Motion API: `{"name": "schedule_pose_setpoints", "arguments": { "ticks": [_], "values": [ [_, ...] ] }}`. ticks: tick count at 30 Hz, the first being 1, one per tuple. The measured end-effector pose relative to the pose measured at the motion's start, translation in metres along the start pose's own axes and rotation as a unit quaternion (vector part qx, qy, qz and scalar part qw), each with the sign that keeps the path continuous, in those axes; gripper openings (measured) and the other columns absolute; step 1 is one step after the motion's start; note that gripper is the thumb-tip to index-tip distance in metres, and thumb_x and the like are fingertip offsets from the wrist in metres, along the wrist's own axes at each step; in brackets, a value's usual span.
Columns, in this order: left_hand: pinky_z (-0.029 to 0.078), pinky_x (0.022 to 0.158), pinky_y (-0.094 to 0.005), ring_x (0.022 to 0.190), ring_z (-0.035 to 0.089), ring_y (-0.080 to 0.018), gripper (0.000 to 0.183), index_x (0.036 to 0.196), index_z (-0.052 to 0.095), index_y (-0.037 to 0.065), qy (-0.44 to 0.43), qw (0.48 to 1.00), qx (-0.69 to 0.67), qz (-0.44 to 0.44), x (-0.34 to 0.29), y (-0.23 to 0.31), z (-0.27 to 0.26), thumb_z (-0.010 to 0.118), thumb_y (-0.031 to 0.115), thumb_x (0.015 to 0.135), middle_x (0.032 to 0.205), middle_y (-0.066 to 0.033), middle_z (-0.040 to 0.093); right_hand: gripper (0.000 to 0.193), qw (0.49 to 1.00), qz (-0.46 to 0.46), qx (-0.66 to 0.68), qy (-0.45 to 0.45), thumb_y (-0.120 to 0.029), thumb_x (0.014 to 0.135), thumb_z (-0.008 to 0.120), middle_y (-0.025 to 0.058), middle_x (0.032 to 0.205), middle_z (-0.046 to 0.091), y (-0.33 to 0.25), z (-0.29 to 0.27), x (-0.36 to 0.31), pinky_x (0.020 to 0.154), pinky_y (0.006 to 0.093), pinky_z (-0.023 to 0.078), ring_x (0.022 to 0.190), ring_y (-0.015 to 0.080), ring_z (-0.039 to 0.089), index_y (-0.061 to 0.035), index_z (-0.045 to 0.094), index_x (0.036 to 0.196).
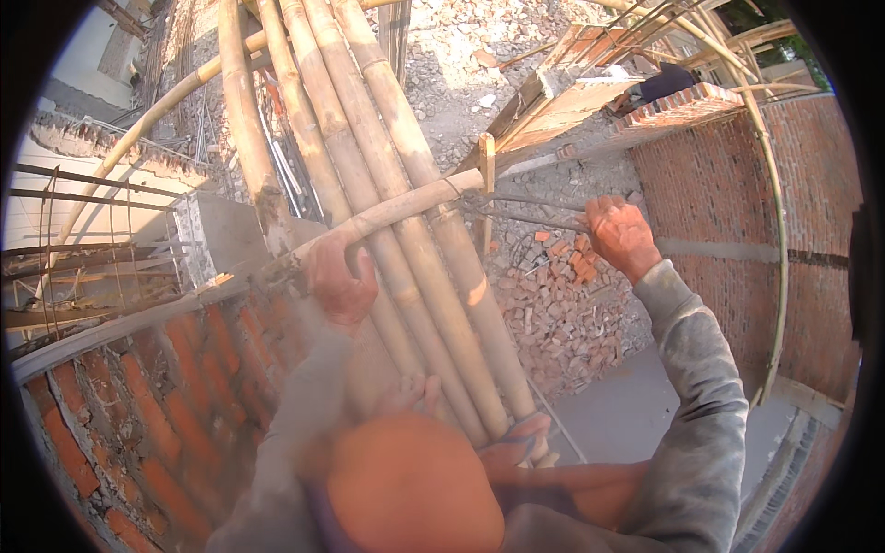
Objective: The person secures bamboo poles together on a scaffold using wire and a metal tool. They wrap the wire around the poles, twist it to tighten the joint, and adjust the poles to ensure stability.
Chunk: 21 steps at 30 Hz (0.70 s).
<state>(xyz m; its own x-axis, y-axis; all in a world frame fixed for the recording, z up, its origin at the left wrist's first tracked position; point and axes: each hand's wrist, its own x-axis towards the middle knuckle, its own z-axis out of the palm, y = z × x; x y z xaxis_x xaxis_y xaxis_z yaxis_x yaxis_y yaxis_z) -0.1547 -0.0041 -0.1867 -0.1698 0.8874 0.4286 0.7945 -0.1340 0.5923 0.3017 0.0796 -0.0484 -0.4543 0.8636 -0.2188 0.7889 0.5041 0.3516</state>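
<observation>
A short bamboo crosspiece (395, 210) lies slanting over several long bamboo poles (403, 235). My left hand (343, 284) grips its near left part, thumb up and fingers over the far side, partly hidden. At the crosspiece's right end a dark binding (472, 198) is wrapped beside an upright wooden stake (487, 184). From it two dark strands (539, 210) run taut to the right. My right hand (619, 235) is closed in a fist on their ends, out past the poles. Whether the strands are rope or rubber, I cannot tell.
My bare foot (415, 394) and a sandalled foot (518, 441) rest on the poles, high above the ground. A brick wall (175, 405) stands at left, another brick wall (728, 194) at right. Broken bricks (581, 313) lie below. A curved bamboo pole (772, 230) rises at right.
</observation>
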Motion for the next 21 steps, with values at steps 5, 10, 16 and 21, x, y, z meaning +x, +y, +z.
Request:
{"name": "schedule_pose_setpoints", "arguments": {
  "ticks": [5,10,16,21],
  "values": [
    [0.038,0.124,-0.0636,0.137,0.059,-0.0391,0.039,0.121,0.071,0.006,-0.145,0.988,0.021,0.056,-0.062,0.028,-0.025,0.081,0.013,0.083,0.137,-0.0139,0.067,0.026,0.997,-0.068,-0.032,0.022,-0.034,0.110,0.064,0.0067,0.086,0.071,0.042,0.030,0.031,0.076,0.0419,0.058,0.085,0.0257,0.073,-0.0102,0.065,0.100],
    [0.034,0.126,-0.0696,0.145,0.052,-0.0430,0.042,0.121,0.071,0.004,-0.237,0.969,0.041,0.056,-0.095,0.036,-0.042,0.082,0.015,0.081,0.147,-0.0181,0.060,0.026,0.992,-0.075,-0.081,0.061,-0.035,0.109,0.065,0.0056,0.086,0.071,0.034,0.010,0.026,0.077,0.0371,0.056,0.086,0.0245,0.073,-0.0115,0.068,0.099],
    [0.030,0.128,-0.0720,0.148,0.049,-0.0444,0.039,0.120,0.071,0.005,-0.222,0.971,0.084,0.016,-0.125,0.035,-0.071,0.078,0.019,0.084,0.149,-0.0201,0.058,0.034,0.999,-0.022,0.002,-0.045,-0.038,0.108,0.069,0.0122,0.093,0.076,-0.023,-0.050,-0.016,0.081,0.0448,0.059,0.090,0.0280,0.076,-0.0059,0.074,0.098],
    [0.029,0.128,-0.0712,0.148,0.050,-0.0430,0.043,0.125,0.071,0.005,-0.214,0.960,0.178,-0.007,-0.137,0.025,-0.078,0.077,0.018,0.084,0.148,-0.0190,0.059,0.038,0.761,0.151,0.484,-0.405,-0.032,0.101,0.079,0.0273,0.095,0.077,-0.013,-0.062,0.005,0.085,0.0528,0.060,0.093,0.0396,0.078,0.0052,0.071,0.103]
  ]
}}
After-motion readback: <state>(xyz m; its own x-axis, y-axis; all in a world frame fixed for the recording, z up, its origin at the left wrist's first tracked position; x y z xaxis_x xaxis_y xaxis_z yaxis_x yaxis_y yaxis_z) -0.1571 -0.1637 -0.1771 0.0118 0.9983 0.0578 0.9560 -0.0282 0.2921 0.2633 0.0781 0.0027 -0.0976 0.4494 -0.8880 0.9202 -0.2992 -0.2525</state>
